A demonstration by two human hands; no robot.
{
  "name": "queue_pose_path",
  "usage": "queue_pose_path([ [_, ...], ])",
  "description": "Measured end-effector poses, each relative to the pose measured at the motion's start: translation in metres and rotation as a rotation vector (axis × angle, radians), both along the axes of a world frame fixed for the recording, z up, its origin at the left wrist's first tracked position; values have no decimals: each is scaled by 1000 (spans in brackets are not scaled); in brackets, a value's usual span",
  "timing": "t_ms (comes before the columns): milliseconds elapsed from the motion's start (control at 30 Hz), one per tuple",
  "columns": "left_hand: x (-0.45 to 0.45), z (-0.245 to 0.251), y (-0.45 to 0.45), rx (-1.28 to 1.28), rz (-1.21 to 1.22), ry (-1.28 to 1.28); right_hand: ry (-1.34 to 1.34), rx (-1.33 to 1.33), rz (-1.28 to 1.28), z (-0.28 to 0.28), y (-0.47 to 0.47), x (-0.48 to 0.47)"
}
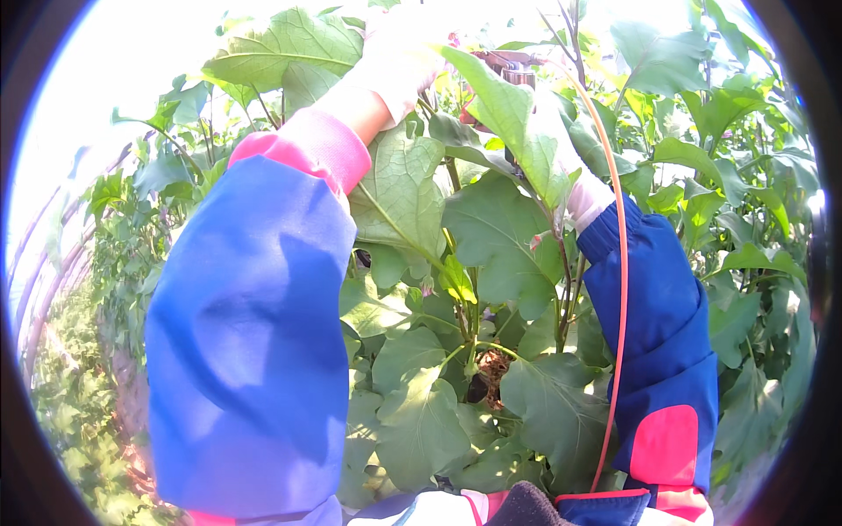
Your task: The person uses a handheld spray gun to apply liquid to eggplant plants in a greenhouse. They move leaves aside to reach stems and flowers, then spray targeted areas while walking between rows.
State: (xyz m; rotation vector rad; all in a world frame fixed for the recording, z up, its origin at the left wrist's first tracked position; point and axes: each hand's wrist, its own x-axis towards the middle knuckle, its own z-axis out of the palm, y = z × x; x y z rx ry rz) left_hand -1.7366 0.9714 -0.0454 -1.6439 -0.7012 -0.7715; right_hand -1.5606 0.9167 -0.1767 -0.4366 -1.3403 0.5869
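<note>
Leafy eggplant plants [506, 237] with dark stems and small pinkish flowers stand in front of me. My left hand [401, 69], in a pale glove, is raised among the upper leaves; its fingers are washed out by glare, so its grip cannot be told. Behind a large leaf [520, 125], my right hand [552, 138], also gloved, is around a hand tool [518, 77] with a metal cylinder and a dark lower part. The leaf hides most of its fingers. A thin orange hose [621, 243] runs from the tool's top down past my right sleeve.
Dense eggplant foliage [737, 158] rises at the right. On the left, curved poles [56, 276] run beside low greenery [79, 394] and a strip of ground. Leaves and stems fill the space between my sleeved arms, and bright glare covers the top.
</note>
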Motion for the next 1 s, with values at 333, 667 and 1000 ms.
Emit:
queue_pose_path([
  [333,-10,0,-3,112,-34,58,-368,354,-278,5,33,16],
  [667,17,21,-26,425,237,411,-330,407,-336,5,35,23],
  [1000,-6,32,-26,438,125,418,-258,431,-362,10,35,33],
])
